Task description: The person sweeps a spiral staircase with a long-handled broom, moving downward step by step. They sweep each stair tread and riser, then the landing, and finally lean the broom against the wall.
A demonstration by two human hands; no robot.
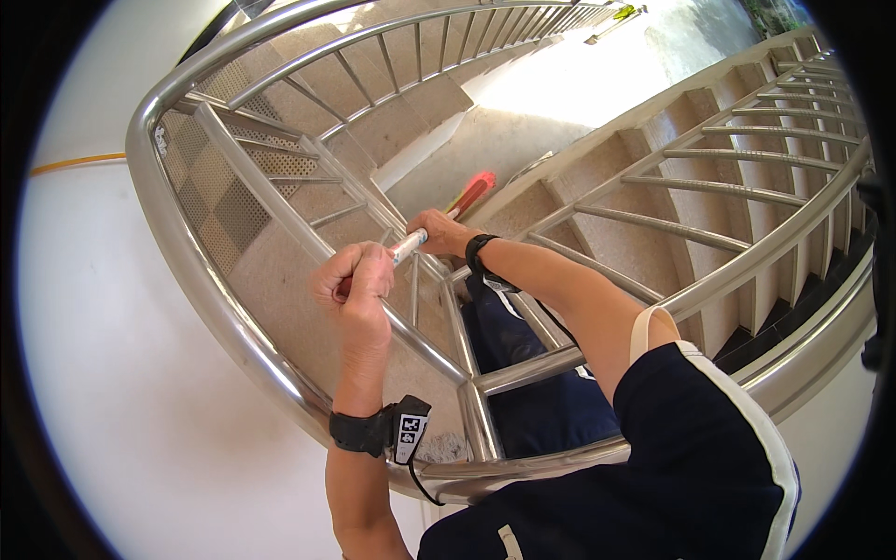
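Observation:
A broom-like tool with a white, marked pole (409, 246) and a red head (478, 190) slants away from me across the stair railing. Around the near end of the pole, my left hand (355, 276) is closed, above a steel handrail. My right hand (441, 233) grips the pole farther along, nearer the red head. The head is over the lower floor beside the stairs; whether it touches anything, I cannot tell. Both wrists wear black straps with small devices.
Curved stainless steel handrails (262, 357) surround me, with barred railings inside. Stone steps (609, 168) descend at the right, and more stairs curve along the upper left. A perforated mat (227, 185) lies on the left. Beyond is a sunlit floor (560, 91) with a long-handled tool (610, 26).

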